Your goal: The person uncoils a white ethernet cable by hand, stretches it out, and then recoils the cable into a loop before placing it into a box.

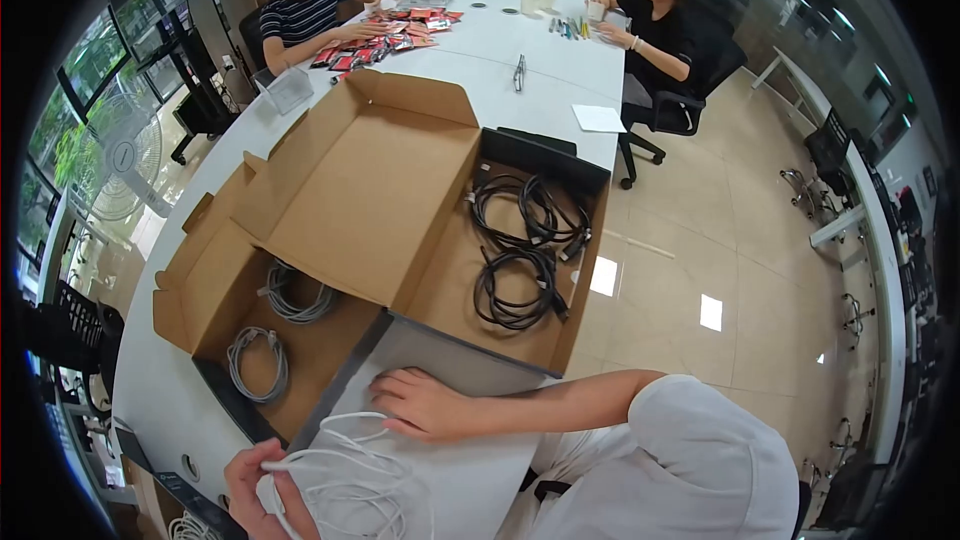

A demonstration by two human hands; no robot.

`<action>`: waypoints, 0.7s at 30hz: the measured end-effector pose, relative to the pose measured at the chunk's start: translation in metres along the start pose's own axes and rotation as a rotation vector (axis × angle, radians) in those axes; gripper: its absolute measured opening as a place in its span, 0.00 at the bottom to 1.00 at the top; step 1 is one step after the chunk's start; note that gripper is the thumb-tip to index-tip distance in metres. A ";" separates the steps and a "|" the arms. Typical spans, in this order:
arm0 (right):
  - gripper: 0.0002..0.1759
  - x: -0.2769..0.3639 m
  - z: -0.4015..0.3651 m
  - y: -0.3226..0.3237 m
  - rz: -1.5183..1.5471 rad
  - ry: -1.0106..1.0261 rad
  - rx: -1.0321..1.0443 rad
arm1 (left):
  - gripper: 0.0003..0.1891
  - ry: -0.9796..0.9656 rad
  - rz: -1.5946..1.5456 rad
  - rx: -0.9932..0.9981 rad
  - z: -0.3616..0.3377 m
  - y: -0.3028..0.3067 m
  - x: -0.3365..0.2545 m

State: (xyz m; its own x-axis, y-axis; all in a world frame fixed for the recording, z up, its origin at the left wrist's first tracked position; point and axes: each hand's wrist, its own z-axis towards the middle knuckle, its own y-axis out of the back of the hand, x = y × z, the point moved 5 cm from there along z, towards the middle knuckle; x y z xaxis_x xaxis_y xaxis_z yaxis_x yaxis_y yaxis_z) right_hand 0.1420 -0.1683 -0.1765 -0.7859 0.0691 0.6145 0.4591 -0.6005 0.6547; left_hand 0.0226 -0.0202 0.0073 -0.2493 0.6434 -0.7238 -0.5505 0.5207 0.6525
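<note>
A loosely looped white cable (365, 485) lies on the table at the bottom of the view. My left hand (262, 495) grips part of it between thumb and fingers, at the cable's left side. My right hand (425, 406) rests on the table just above the loops, fingers stretched out and holding nothing. Beyond my hands, a cardboard box (345, 310) with its lid raised holds coiled grey cables (258, 365). Beside it, a second open box (440, 275) contains several coiled black cables (515, 285).
Across the table (490, 90), one person handles red packets (390, 37) and another sits near pens (570, 28). A white sheet (598, 119) and a metallic object (519, 73) lie past the boxes. A clear plastic container (287, 92) stands at the left edge.
</note>
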 end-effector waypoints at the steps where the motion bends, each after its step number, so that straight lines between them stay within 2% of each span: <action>1: 0.18 0.000 -0.001 -0.001 -0.002 -0.006 -0.004 | 0.08 -0.041 0.020 -0.008 -0.004 -0.004 -0.003; 4: 0.17 0.002 -0.003 0.000 -0.011 -0.004 -0.018 | 0.09 -0.335 0.084 -0.210 -0.004 -0.018 -0.024; 5: 0.16 0.002 -0.004 -0.002 -0.003 0.000 -0.025 | 0.12 -0.333 0.121 -0.184 -0.005 -0.020 -0.020; 6: 0.16 0.002 -0.005 -0.005 0.012 0.013 -0.020 | 0.10 -0.324 0.153 -0.219 -0.005 -0.023 -0.022; 7: 0.14 -0.001 -0.005 -0.004 0.071 0.033 -0.117 | 0.09 -0.266 0.155 -0.216 -0.006 -0.025 -0.019; 8: 0.12 -0.003 -0.006 -0.001 0.044 0.032 -0.117 | 0.08 -0.340 0.224 -0.270 -0.008 -0.027 -0.012; 11: 0.07 -0.002 -0.002 -0.003 -0.045 0.133 -0.111 | 0.10 -0.222 0.375 -0.365 -0.029 -0.010 0.003; 12: 0.08 -0.002 -0.007 -0.006 0.023 0.237 -0.205 | 0.13 -0.198 0.422 -0.376 -0.039 -0.002 0.018; 13: 0.06 -0.002 -0.004 -0.003 0.200 -0.042 -0.125 | 0.13 -0.140 0.430 -0.345 -0.053 0.007 0.032; 15: 0.07 -0.006 -0.001 -0.009 0.157 0.015 -0.054 | 0.17 -0.028 0.467 -0.303 -0.088 0.025 0.046; 17: 0.09 0.002 -0.005 -0.006 0.407 -0.135 -0.061 | 0.18 0.115 0.478 -0.318 -0.127 0.047 0.050; 20: 0.10 -0.008 -0.020 -0.019 0.399 -0.054 -0.113 | 0.19 0.237 0.502 -0.329 -0.178 0.063 0.041; 21: 0.09 -0.003 -0.025 -0.016 0.464 -0.119 -0.070 | 0.19 0.266 0.520 -0.327 -0.195 0.065 0.041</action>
State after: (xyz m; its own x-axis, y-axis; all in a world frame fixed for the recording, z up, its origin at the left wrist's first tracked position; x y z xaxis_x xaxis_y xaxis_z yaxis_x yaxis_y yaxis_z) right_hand 0.1269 -0.1791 -0.1996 -0.4500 -0.1307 0.8834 0.7178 -0.6414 0.2707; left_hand -0.1793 -0.0693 -0.0237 -0.7125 0.5824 -0.3912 -0.5080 -0.0436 0.8602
